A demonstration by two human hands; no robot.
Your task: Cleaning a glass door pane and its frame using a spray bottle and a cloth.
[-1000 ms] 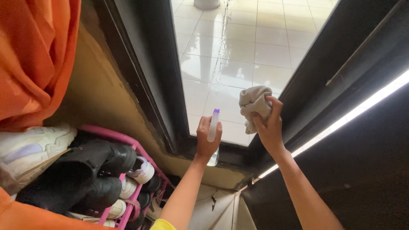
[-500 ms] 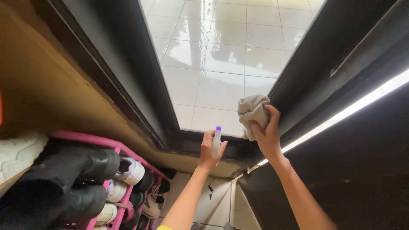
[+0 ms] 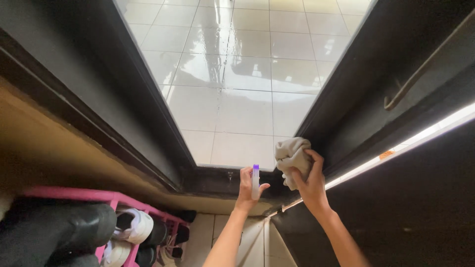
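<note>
Left hand (image 3: pixel 248 187) wrapped around a small spray bottle (image 3: pixel 256 181) (purple nozzle up), held at the bottom edge of the glass pane (image 3: pixel 232 99). Right hand (image 3: pixel 311 182) clenched on a crumpled beige cloth (image 3: pixel 291 155), pressed at the pane's lower right corner against the dark door frame (image 3: pixel 346 113). Pink shoe rack (image 3: pixel 118 200) with shoes lower left.

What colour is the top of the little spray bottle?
Purple. The spray bottle in the left hand has a purple tip, seen in the head view.
</note>
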